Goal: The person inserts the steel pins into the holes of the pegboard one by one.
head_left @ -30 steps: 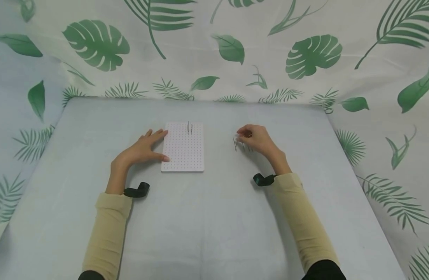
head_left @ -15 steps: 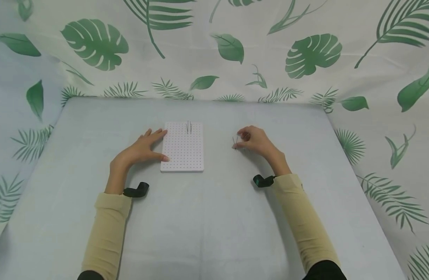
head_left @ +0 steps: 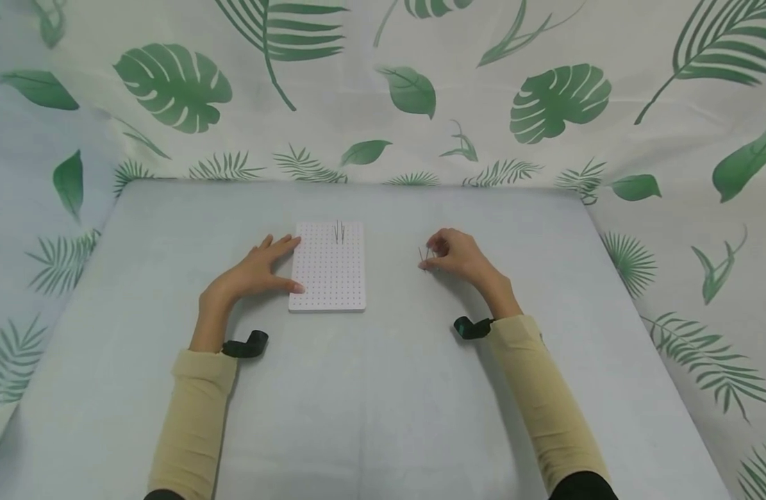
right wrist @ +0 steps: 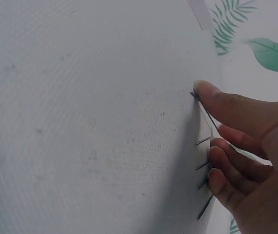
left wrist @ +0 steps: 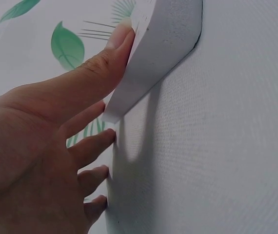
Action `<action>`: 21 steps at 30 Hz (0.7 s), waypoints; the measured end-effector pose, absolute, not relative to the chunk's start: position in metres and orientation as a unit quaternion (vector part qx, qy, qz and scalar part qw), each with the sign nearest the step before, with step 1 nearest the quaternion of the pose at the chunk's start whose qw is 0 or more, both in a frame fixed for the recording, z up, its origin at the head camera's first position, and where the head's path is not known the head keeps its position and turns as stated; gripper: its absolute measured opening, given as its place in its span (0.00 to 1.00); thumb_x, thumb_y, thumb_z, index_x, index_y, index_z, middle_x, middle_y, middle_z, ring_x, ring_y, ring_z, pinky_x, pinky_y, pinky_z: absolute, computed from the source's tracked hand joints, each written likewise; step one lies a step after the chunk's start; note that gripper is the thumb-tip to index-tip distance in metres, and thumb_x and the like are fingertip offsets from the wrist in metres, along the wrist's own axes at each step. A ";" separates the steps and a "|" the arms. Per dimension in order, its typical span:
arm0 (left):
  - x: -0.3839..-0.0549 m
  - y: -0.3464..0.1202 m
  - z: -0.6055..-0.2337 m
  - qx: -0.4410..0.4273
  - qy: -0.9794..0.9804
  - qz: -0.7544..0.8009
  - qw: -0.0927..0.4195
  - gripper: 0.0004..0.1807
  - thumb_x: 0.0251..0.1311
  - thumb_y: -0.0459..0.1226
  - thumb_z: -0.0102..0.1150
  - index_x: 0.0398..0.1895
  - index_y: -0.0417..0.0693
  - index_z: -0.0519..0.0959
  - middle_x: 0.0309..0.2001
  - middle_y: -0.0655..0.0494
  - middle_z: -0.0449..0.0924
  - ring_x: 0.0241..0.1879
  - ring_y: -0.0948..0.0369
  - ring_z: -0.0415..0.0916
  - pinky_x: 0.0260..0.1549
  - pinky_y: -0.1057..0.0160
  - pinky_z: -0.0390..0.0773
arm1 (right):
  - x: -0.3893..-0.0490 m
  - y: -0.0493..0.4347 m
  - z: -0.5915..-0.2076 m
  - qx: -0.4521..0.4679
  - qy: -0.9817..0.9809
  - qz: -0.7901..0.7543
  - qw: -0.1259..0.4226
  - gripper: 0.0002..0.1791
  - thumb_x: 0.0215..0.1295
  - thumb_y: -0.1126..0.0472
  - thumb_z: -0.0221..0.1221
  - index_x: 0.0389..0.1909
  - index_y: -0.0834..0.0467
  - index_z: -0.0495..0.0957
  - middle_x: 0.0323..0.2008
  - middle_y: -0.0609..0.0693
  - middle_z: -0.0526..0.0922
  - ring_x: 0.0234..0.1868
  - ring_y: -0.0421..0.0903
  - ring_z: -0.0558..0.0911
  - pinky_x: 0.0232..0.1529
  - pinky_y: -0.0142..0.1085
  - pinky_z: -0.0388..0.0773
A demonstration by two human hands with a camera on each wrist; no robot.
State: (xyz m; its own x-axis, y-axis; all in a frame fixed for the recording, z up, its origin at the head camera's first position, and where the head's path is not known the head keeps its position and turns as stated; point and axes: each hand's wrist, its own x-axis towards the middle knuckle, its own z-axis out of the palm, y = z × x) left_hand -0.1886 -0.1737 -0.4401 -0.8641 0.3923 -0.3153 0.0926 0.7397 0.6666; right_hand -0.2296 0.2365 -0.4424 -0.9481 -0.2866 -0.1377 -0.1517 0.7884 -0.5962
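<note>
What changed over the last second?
The right hand moved its thumb toward the person, away from the fingertips; the thumb is now at the loose pins. Whether it grips one, I can't tell. The left hand, the board and its upright pins stayed put.

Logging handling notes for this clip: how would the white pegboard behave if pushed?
The white pegboard likely stays stiff, given its thick, straight edges. Lying flat, it would probably slide rather than tip.

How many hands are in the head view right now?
2. The left hand touches the left side of the white perforated board; the right hand is right of the board, at the thin pins on the table. No others show.
</note>
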 end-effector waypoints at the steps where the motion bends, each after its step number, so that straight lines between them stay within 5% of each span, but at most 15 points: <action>1: -0.188 -0.174 -0.440 0.133 0.905 0.335 0.224 0.56 0.58 0.50 0.74 0.83 0.47 0.51 0.84 0.43 0.40 0.82 0.40 0.25 0.78 0.34 0.29 | -0.229 0.236 -0.443 -0.117 0.939 -0.306 0.109 0.24 0.59 0.59 0.75 0.50 0.67 0.79 0.46 0.62 0.82 0.49 0.57 0.80 0.53 0.48 0.79; 21: -0.187 -0.174 -0.439 0.128 0.904 0.341 0.226 0.57 0.57 0.51 0.74 0.84 0.49 0.50 0.84 0.45 0.40 0.83 0.41 0.24 0.78 0.33 0.30 | -0.225 0.232 -0.443 -0.120 0.940 -0.318 0.042 0.15 0.66 0.65 0.67 0.51 0.64 0.80 0.37 0.59 0.85 0.36 0.52 0.82 0.33 0.36 0.76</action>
